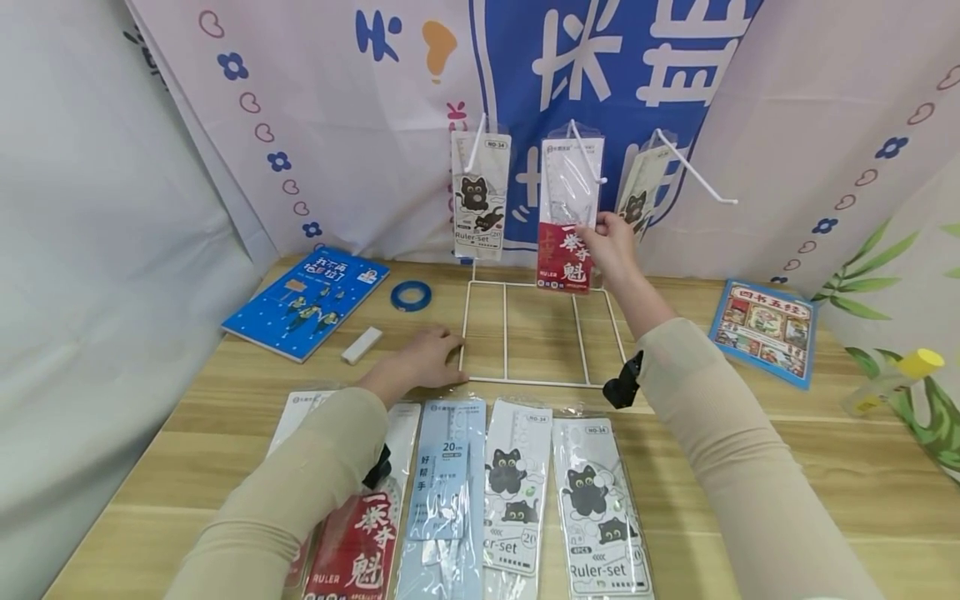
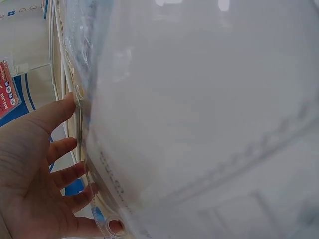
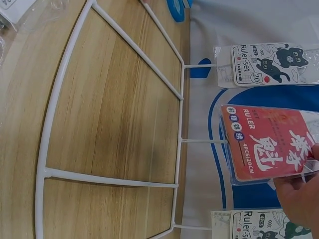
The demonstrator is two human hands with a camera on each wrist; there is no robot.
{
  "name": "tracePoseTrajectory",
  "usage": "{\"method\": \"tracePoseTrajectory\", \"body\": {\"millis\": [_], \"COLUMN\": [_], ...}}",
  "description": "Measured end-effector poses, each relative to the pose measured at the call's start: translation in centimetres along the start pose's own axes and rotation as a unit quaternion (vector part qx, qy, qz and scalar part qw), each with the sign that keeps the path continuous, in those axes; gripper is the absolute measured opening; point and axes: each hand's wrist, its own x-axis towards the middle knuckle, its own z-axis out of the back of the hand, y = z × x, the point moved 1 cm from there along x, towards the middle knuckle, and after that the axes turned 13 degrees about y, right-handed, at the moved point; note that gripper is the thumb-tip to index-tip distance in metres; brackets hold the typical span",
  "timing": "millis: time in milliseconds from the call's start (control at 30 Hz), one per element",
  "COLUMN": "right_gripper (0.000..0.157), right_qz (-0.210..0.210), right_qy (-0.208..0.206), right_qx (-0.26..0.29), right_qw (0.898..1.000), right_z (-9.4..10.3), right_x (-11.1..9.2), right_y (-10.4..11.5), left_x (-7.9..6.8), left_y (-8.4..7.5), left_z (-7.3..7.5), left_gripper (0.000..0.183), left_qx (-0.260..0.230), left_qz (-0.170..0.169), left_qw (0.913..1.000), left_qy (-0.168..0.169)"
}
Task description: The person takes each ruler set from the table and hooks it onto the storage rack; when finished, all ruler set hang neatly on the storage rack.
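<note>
Behind your bare left hand (image 1: 427,358), you wear a plain beige left sleeve (image 1: 288,500), creased across, with a black left wrist camera (image 1: 377,468) showing at its edge. Behind your bare right hand (image 1: 611,246), the matching right sleeve (image 1: 738,442) wrinkles; a chunky black right wrist camera (image 1: 624,382) sits at its cuff (image 1: 651,350).

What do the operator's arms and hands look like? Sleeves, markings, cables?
Left sleeve and right sleeve: plain beige, creased, reaching the wrists, no markings seen. Small black unit at each cuff, left and right. Left grip and right grip are bare hands, ungloved. No cables visible.
</note>
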Motion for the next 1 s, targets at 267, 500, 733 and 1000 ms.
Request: {"method": "tracePoseTrajectory", "body": {"millis": [267, 500, 733, 1000], "right_gripper": [0.031, 0.023, 0.025, 0.028], "right_qz": [-0.025, -0.056, -0.051, -0.037], "right_qy": [0.031, 0.077, 0.134, 0.251], "right_qx": [-0.045, -0.047, -0.087, -0.214], "right_qw": [0.998, 0.994, 0.986, 0.943], "right_z": [0.6, 1.4, 2.5, 3.6], "right_x": [-0.5, -1.5, -4.5, -13.2], "right_y": [-0.8, -2.5, -3.2, -4.7], "left_x": [0.3, 0.5, 0.3, 0.2], "left_y": [-0.3, -0.2, -0.1, 0.0], "left_z": [-0.4, -0.6, -0.2, -0.1], "left_gripper": [0.068, 0.068, 0.068, 0.068], "left_qx": [0.001, 0.000, -0.005, 0.000], "left_qz": [-0.001, -0.007, -0.014, -0.008], "left_qw": [1.0000, 1.0000, 0.9999, 1.0000], "left_qy": [-0.001, 0.004, -0.002, 0.003]}}
